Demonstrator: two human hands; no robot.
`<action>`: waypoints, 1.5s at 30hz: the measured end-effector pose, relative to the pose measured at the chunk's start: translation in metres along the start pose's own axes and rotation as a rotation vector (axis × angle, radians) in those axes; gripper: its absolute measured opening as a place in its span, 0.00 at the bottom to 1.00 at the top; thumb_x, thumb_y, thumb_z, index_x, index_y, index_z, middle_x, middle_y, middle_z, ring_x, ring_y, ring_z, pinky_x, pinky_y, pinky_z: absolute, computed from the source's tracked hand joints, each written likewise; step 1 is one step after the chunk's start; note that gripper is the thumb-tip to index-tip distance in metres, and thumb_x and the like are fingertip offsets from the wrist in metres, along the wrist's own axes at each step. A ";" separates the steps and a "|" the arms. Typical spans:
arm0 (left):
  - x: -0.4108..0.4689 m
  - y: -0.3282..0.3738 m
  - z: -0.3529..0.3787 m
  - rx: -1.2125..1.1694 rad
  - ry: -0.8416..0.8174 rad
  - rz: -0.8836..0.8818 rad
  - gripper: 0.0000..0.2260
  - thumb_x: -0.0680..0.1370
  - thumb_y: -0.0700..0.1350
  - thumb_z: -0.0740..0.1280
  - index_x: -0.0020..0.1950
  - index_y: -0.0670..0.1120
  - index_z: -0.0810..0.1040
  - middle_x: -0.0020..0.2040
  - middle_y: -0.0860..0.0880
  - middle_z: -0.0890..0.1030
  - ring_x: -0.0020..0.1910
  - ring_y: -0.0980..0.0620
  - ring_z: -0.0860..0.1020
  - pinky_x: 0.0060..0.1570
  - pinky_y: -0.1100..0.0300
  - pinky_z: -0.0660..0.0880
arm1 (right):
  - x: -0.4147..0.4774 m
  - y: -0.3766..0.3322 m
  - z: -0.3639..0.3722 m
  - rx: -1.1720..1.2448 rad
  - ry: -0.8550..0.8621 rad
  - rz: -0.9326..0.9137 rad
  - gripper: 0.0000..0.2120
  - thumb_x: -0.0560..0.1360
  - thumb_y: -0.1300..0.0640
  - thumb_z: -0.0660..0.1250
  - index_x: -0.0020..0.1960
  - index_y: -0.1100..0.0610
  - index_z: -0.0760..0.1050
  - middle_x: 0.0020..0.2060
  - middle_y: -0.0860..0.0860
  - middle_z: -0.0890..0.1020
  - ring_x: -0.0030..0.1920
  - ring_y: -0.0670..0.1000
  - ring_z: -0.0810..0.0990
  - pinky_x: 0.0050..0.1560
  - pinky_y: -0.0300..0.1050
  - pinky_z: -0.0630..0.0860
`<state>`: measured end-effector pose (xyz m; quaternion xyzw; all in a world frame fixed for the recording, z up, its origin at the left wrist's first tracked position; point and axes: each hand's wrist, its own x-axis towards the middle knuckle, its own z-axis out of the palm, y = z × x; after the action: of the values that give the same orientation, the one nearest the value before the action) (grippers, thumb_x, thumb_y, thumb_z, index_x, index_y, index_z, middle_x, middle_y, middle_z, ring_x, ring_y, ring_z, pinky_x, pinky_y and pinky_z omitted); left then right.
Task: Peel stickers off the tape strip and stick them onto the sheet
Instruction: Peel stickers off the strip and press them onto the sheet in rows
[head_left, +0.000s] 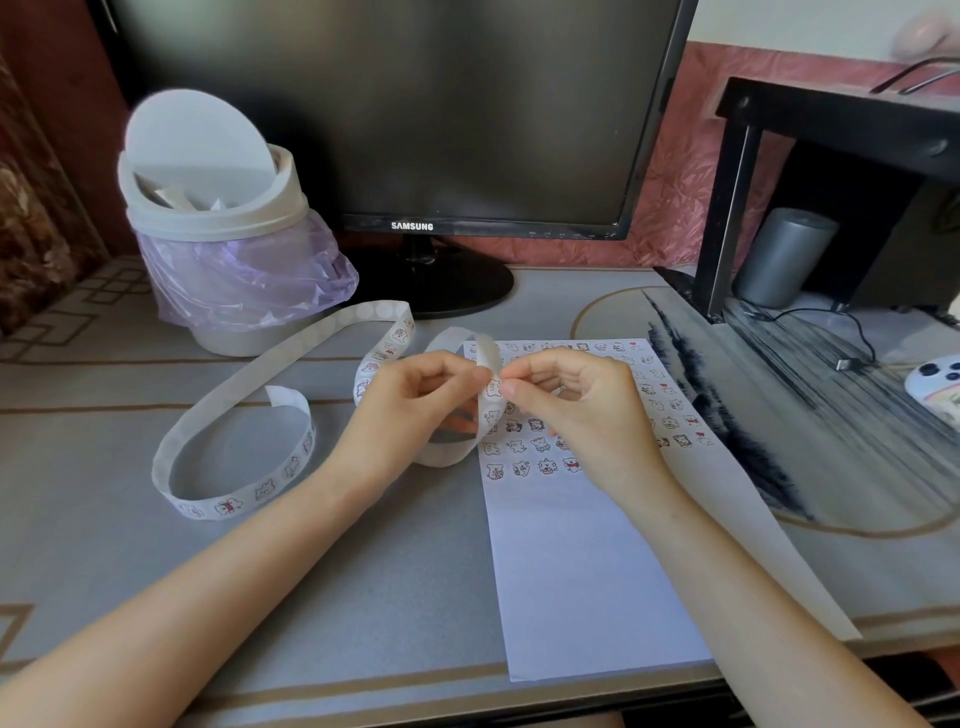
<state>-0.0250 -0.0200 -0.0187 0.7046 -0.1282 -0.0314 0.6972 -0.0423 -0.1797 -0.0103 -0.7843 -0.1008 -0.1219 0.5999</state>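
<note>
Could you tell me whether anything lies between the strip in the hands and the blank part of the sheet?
Nothing visible does. The left hand and right hand pinch the tape strip above the sheet, whose blank lower part lies bare; only the strip's loop overlaps its left edge.

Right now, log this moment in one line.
left hand: holds white paper tape strip; right hand: pinches strip; white sheet: upper part stickered
</note>
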 end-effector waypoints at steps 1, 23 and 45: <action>0.000 0.000 0.000 -0.002 -0.001 -0.001 0.06 0.77 0.41 0.66 0.43 0.42 0.81 0.35 0.49 0.81 0.37 0.55 0.80 0.41 0.63 0.79 | 0.000 0.000 0.000 -0.002 0.006 0.002 0.05 0.71 0.63 0.72 0.41 0.53 0.82 0.34 0.44 0.83 0.36 0.43 0.78 0.34 0.29 0.69; -0.001 0.001 0.001 0.035 -0.030 0.001 0.07 0.77 0.42 0.66 0.43 0.45 0.82 0.38 0.51 0.84 0.40 0.54 0.82 0.43 0.63 0.79 | -0.001 0.002 0.001 -0.009 0.030 -0.003 0.05 0.70 0.63 0.73 0.41 0.54 0.81 0.32 0.45 0.82 0.34 0.45 0.77 0.31 0.29 0.68; -0.001 0.002 0.003 0.008 0.068 -0.166 0.11 0.77 0.43 0.67 0.44 0.35 0.81 0.37 0.41 0.83 0.33 0.52 0.81 0.37 0.62 0.81 | -0.007 0.004 0.001 -0.448 0.010 -0.218 0.03 0.72 0.57 0.70 0.40 0.51 0.78 0.40 0.43 0.76 0.38 0.48 0.73 0.39 0.40 0.67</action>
<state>-0.0268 -0.0223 -0.0169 0.7164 -0.0457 -0.0644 0.6932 -0.0472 -0.1803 -0.0167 -0.8816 -0.1526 -0.2091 0.3946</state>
